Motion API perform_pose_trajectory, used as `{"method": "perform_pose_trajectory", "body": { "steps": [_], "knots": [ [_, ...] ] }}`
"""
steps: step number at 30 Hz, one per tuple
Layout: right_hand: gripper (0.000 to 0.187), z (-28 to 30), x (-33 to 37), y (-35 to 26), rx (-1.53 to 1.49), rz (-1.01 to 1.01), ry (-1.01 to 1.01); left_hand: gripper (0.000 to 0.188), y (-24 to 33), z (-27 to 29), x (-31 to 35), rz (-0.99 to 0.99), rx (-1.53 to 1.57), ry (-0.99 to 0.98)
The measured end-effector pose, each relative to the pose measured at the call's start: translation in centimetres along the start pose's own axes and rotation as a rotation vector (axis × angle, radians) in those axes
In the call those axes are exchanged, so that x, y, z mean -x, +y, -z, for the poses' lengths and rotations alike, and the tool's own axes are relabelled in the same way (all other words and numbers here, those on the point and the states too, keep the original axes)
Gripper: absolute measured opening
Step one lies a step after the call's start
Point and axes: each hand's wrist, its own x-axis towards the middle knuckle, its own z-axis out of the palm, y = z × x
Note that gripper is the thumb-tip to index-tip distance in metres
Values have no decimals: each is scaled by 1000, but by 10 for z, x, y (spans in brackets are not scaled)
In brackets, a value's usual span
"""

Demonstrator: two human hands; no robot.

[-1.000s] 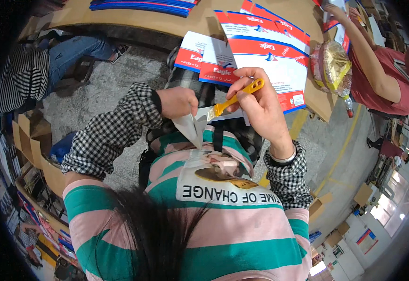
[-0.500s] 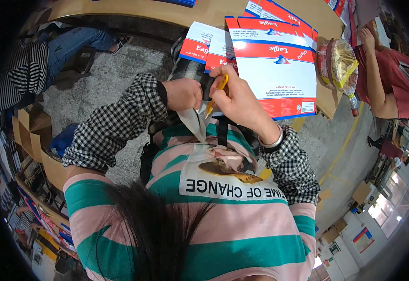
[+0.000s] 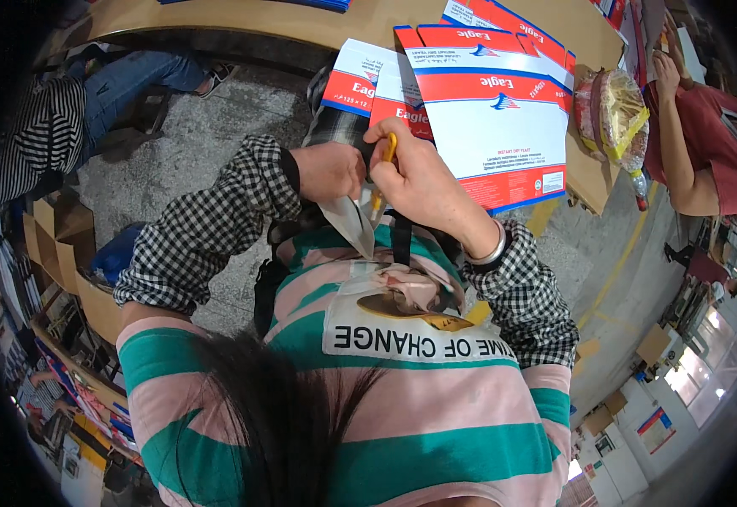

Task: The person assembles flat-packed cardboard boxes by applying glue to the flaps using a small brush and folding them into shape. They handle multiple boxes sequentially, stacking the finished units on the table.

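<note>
My left hand (image 3: 329, 171) is closed in a fist around a pale grey-white strip (image 3: 351, 226), which hangs down in front of my striped shirt. Close beside it, my right hand (image 3: 421, 179) grips a slim yellow utility knife (image 3: 389, 149). The knife's lower end lies against the strip's edge; whether a blade is out, I cannot tell. Just beyond my hands, flat red, white and blue cartons (image 3: 495, 128) overlap at the table's near edge. Smaller carton pieces (image 3: 353, 80) lie to their left, over my lap.
A tan table (image 3: 242, 19) runs along the far side. Right of the cartons are a yellow-wrapped bundle (image 3: 611, 114) and a clear bottle (image 3: 638, 179) with a red cap. One person in red (image 3: 706, 152) is at the right, another in jeans (image 3: 140, 84) at the left. Open cardboard boxes (image 3: 60, 232) stand left.
My right hand has shifted slightly left, and the yellow knife is more upright. The large cartons have moved a little. My left hand stays nearly in place.
</note>
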Motion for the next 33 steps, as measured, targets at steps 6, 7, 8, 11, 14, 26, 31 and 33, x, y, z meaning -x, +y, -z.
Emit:
{"method": "perform_pose_trajectory", "body": {
  "steps": [6, 7, 8, 11, 14, 26, 31, 33],
  "knots": [
    [24, -3, -2, 6, 70, 7, -59, 16, 3, 1, -2, 42, -78, -44],
    [23, -1, -2, 1, 45, -5, -46, 17, 1, 0, -2, 47, -51, -23],
    [23, 0, -3, -2, 20, -17, -34, 18, -4, -2, -4, 51, -24, -2],
    [23, -3, -3, 4, 46, 51, -49, 18, -16, -3, -9, 47, -45, 1],
    [23, -2, -3, 5, 120, 34, -79, 17, -9, -3, -6, 73, -5, 16],
    [31, 68, 26, -43, -594, 317, 350, 23, -1, 9, -2, -63, -96, -89],
    [39, 117, 80, -55, -632, 801, 633, 36, 4, 26, -9, 164, 152, -84],
    [37, 132, 102, -52, -536, 805, 677, 36, -1, 30, -11, 36, -34, -66]
  ]
}}
